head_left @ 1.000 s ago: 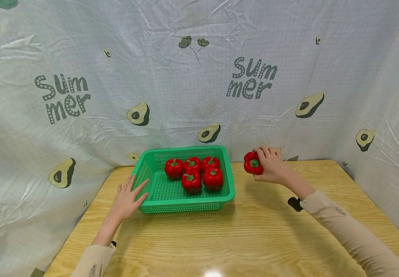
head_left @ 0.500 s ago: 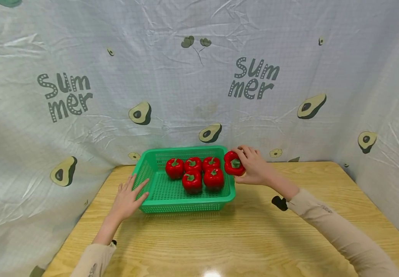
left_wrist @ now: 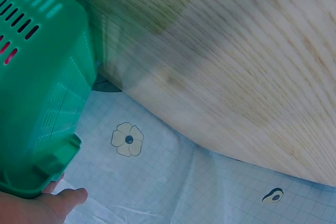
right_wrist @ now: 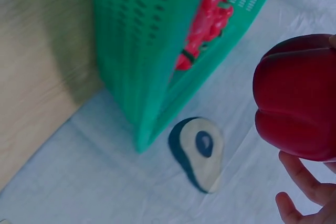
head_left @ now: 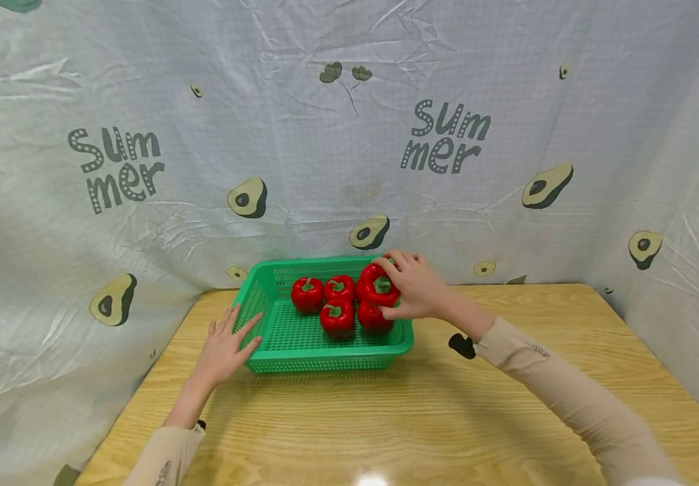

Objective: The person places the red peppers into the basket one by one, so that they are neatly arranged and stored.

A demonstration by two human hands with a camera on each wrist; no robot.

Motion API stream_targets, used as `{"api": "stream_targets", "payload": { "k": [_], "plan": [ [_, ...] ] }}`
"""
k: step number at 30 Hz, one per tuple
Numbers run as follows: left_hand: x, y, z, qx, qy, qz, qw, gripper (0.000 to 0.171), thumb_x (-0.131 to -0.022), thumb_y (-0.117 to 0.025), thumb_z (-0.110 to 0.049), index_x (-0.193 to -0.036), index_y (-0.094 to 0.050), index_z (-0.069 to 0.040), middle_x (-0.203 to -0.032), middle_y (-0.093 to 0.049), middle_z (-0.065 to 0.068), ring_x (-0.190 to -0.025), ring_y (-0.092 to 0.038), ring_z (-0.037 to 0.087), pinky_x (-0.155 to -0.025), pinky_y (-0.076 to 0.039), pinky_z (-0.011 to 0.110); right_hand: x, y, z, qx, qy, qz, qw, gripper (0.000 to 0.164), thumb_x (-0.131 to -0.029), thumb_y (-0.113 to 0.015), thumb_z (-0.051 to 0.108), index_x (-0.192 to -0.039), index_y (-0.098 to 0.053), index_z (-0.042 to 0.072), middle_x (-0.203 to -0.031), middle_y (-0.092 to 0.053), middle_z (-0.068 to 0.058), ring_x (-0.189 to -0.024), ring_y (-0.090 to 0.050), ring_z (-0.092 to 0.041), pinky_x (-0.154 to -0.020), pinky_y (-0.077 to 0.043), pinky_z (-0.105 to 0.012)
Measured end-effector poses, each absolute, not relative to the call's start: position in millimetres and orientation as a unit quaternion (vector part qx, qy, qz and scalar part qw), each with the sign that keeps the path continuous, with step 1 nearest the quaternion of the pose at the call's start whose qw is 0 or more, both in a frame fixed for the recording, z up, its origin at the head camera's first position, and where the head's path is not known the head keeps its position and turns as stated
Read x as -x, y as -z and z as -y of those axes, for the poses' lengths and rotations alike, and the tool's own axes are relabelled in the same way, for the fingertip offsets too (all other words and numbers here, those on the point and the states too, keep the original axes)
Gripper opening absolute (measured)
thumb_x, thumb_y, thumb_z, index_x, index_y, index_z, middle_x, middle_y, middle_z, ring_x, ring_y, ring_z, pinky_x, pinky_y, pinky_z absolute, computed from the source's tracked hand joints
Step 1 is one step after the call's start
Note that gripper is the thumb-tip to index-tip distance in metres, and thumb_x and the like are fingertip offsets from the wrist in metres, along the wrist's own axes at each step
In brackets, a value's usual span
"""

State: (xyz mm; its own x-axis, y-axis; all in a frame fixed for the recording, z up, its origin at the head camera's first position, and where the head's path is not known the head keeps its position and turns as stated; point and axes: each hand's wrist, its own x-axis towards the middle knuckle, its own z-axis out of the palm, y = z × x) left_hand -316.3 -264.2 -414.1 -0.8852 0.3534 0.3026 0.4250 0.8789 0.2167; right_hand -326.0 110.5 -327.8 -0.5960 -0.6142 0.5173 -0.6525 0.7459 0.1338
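My right hand (head_left: 416, 289) grips a red bell pepper (head_left: 380, 283) with a green stem, over the right part of a green plastic basket (head_left: 319, 361). In the head view it hides a pepper at the back and overlaps the front right one (head_left: 374, 320). The right wrist view shows the held bell pepper (right_wrist: 296, 98) large, beyond the basket's rim (right_wrist: 144, 124). My left hand (head_left: 222, 351) rests with spread fingers on the basket's left rim. In the left wrist view, its fingers (left_wrist: 73, 196) show just below the basket's corner (left_wrist: 47, 166).
Other red peppers stand in the basket, at the back left (head_left: 307, 295), the back middle (head_left: 339, 289) and the front middle (head_left: 337, 320). The basket sits near the back edge of a wooden table (head_left: 349, 418). A printed curtain (head_left: 325, 169) hangs behind.
My right hand has carried the bell pepper leftward, from beside the basket across its right rim to over the peppers inside. The left hand has stayed on the rim.
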Motion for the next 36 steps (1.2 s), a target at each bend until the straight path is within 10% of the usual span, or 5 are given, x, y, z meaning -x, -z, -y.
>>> {"api": "stream_targets", "payload": {
  "k": [36],
  "plan": [
    [314, 413, 265, 0.200, 0.145, 0.961, 0.126, 0.050, -0.091, -0.045, -0.038, -0.134, -0.042, -0.014, -0.143, -0.021, 0.029, -0.133, -0.015, 0.046, -0.100, -0.014, 0.067, 390, 331, -11, -0.393, -0.052, 0.906, 0.147, 0.070, -0.075, -0.062, 0.037, -0.134, -0.035, 0.013, -0.131, -0.040, -0.005, -0.112, -0.038, -0.022, -0.083, -0.037, -0.046]
  ]
}}
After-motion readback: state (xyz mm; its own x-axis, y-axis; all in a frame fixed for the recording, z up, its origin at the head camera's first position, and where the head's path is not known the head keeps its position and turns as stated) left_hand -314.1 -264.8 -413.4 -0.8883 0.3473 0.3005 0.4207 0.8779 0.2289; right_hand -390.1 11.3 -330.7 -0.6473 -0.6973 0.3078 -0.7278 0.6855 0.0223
